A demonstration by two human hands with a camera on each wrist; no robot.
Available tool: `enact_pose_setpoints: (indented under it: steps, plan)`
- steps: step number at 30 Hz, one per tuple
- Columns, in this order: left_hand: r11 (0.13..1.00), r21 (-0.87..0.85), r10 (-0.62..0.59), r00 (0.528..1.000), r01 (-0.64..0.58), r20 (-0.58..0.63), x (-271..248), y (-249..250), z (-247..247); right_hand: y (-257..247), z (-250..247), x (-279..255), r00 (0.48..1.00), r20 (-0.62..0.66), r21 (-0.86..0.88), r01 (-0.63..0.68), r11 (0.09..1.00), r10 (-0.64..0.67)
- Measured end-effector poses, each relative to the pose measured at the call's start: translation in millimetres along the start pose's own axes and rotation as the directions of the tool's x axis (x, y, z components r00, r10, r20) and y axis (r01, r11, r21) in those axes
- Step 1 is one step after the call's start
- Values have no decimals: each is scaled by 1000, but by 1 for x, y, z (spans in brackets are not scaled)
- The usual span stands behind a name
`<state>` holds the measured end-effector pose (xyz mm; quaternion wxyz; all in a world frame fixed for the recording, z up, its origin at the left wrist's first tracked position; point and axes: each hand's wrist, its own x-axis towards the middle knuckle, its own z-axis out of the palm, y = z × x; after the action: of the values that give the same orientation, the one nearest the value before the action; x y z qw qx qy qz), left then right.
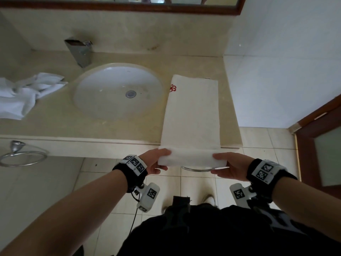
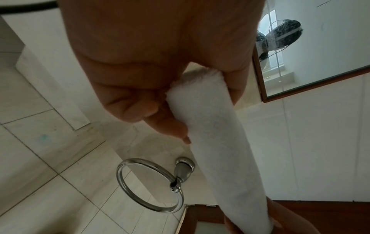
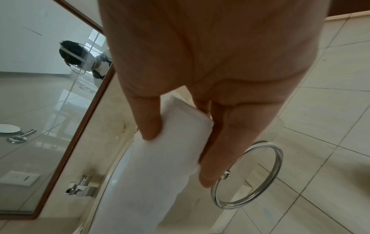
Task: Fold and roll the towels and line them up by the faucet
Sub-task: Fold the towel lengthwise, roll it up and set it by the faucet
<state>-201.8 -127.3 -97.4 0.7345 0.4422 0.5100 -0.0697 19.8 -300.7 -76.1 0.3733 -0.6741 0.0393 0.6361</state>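
Head view is showing a white folded towel [image 1: 191,115] lying as a long strip on the beige counter [image 1: 114,128], just to the right of the oval sink [image 1: 118,89]. Its long axis is running from the wall side of the counter toward the person, and its near end is hanging past the counter's front edge. A red embroidered emblem [image 1: 173,88] is sitting at the far left corner of the strip, on the side facing the sink.

The near end is turned into a short roll lying crosswise to the strip. The left hand [image 1: 154,161] is gripping the roll's left end, and the right hand [image 1: 230,166] is gripping its right end. In the left wrist view, the thumb and curled fingers [image 2: 164,125] are clamped around the roll. In the right wrist view, the thumb is pressing on top while the fingers [image 3: 226,142] are lying beneath, pinching the layered end.

A crumpled white towel [image 1: 24,95] is lying on the counter left of the sink. The chrome faucet [image 1: 81,50] is standing behind the sink, toward its left. A chrome towel ring [image 1: 22,156] is hanging below the counter front, left of the sink, and a mirror [image 1: 129,2] is hanging above.
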Motion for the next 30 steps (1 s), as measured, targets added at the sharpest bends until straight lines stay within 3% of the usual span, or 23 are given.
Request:
enact_pose_setpoints:
  steps: [7,12,24,27,30]
  plan:
    - [997,-64,-44,999,42,-33,0,3,2,-2,2,1,1000,8,41,-29,999,29]
    - [933,-354,18,994,-57,-112,3,2,8,-2,5,1,999,31,68,-37,997,35]
    - [935,-353,-48,971,-38,-234,15,36,20,-21,5,3,997,75,219,0,976,-17]
    - [950,-298,11,968,-88,-251,17,46,22,-30,10,3,995,31,301,86,950,-100]
    - [940,-240,177,947,-243,-267,18,62,22,-47,14,4,975,-40,333,221,917,-220]
